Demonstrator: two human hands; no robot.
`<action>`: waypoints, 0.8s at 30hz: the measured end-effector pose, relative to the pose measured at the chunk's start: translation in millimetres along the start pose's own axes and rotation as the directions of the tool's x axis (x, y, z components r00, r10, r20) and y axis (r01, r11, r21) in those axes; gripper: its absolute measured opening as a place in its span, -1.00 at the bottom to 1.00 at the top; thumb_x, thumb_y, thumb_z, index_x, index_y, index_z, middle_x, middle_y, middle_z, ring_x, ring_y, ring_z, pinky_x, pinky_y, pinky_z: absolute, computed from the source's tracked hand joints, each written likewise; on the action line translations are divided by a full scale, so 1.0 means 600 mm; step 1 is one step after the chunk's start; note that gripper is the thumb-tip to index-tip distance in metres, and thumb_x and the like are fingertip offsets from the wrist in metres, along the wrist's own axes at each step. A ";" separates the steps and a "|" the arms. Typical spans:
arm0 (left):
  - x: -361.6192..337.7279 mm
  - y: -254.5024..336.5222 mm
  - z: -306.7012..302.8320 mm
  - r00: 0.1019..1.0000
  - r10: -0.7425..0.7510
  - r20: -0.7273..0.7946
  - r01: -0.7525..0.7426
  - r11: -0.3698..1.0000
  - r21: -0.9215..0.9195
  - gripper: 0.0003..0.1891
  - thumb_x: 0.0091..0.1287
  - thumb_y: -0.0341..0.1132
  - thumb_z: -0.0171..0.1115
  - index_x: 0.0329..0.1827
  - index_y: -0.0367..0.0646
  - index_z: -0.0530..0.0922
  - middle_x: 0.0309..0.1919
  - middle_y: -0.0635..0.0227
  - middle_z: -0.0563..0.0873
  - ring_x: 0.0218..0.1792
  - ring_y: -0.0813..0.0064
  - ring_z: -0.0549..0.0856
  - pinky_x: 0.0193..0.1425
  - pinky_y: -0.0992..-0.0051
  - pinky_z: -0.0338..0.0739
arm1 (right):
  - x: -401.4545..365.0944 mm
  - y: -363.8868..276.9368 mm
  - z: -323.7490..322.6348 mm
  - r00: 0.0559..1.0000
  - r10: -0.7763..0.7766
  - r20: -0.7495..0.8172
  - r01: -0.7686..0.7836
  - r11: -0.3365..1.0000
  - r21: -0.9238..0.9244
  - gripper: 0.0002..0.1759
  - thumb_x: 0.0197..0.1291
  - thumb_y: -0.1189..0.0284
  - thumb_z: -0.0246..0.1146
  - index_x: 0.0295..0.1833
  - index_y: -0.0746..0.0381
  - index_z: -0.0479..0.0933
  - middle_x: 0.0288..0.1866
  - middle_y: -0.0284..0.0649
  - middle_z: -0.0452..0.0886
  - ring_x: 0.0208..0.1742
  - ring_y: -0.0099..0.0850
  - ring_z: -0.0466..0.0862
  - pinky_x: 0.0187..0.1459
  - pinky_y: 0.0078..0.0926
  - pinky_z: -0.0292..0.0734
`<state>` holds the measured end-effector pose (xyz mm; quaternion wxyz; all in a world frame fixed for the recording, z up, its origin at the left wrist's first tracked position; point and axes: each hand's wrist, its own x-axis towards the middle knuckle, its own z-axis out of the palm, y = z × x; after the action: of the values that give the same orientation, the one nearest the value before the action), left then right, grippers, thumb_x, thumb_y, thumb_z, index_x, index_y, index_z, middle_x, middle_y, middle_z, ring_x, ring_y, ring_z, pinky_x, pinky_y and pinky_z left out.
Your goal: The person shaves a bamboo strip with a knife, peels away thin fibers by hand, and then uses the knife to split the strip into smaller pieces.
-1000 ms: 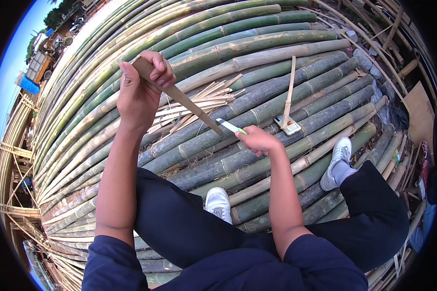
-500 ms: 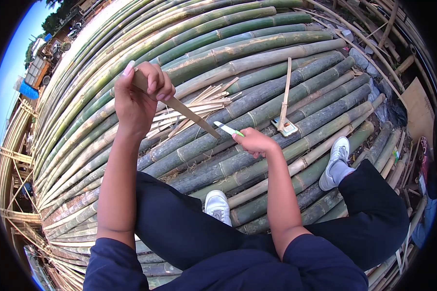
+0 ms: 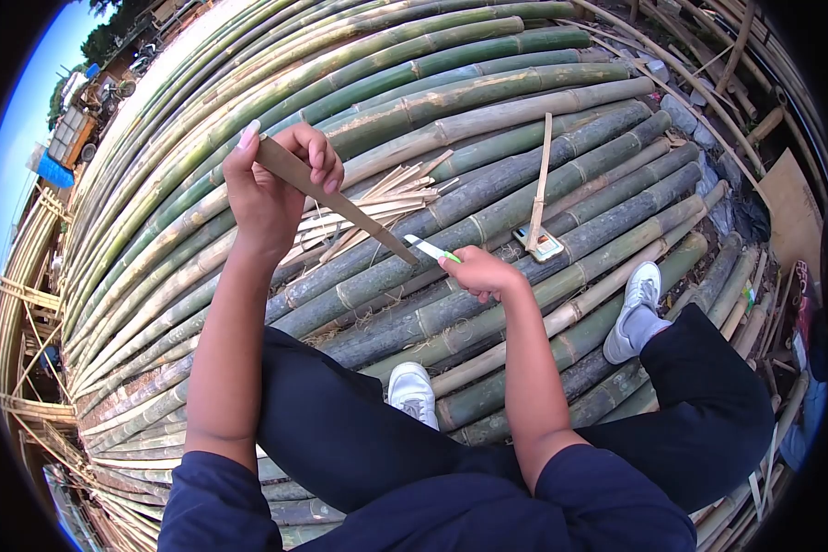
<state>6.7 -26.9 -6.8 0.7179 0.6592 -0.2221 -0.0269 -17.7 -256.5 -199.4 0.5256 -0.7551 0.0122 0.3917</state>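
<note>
My left hand (image 3: 281, 189) is raised and pinches the upper end of a flat bamboo strip (image 3: 354, 214) between thumb and fingers. The strip slants down to the right, its lower end close to the knife blade. Wrapped in my right hand (image 3: 483, 273) is a small knife (image 3: 428, 247) with a pale blade and a green handle, the blade pointing up and left toward the strip. Behind the strip lies a pile of thin split bamboo pieces (image 3: 405, 191). To the right of the knife, another bamboo strip (image 3: 542, 179) rests with its lower end on a phone (image 3: 537, 245).
Round bamboo poles (image 3: 488, 120) lie side by side under and around me. My white shoes (image 3: 412, 391) stand on them. A brown board (image 3: 791, 207) leans at the right. A bamboo frame (image 3: 37, 322) stands at the left, with a cart (image 3: 69, 133) farther back.
My left hand has shifted slightly right and its fingers have loosened a little, showing more of the strip's upper end. My right hand and the knife have barely moved.
</note>
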 end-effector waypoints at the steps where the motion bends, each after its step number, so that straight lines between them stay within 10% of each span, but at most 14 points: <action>1: 0.001 -0.001 -0.001 1.000 -0.012 -0.010 0.012 1.000 0.014 -0.31 0.29 0.34 -0.34 -0.46 -0.19 0.39 -0.60 0.34 0.40 -0.46 0.38 0.44 -0.22 0.41 0.34 | 0.002 0.002 0.000 1.000 -0.001 -0.001 0.001 1.000 0.000 -0.56 0.41 0.10 0.03 -0.01 0.32 0.45 -0.65 -0.46 0.23 -0.68 -0.57 0.23 -0.62 -0.44 0.25; 24: 0.002 -0.006 0.010 0.999 -0.024 0.027 0.027 0.993 -0.114 -0.21 0.24 0.43 -0.41 -0.48 -0.22 0.39 -0.58 0.30 0.41 -0.45 0.37 0.41 -0.25 0.41 0.34 | 0.014 0.014 0.002 1.000 0.002 0.015 -0.002 0.999 0.037 -0.56 0.42 0.12 0.03 -0.02 0.35 0.42 -0.64 -0.47 0.18 -0.70 -0.57 0.17 -0.65 -0.43 0.19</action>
<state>6.7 -33.5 -9.9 0.7511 0.6195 -0.2208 -0.0573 -16.0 -255.9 -211.3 0.5392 -0.7423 0.0164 0.3974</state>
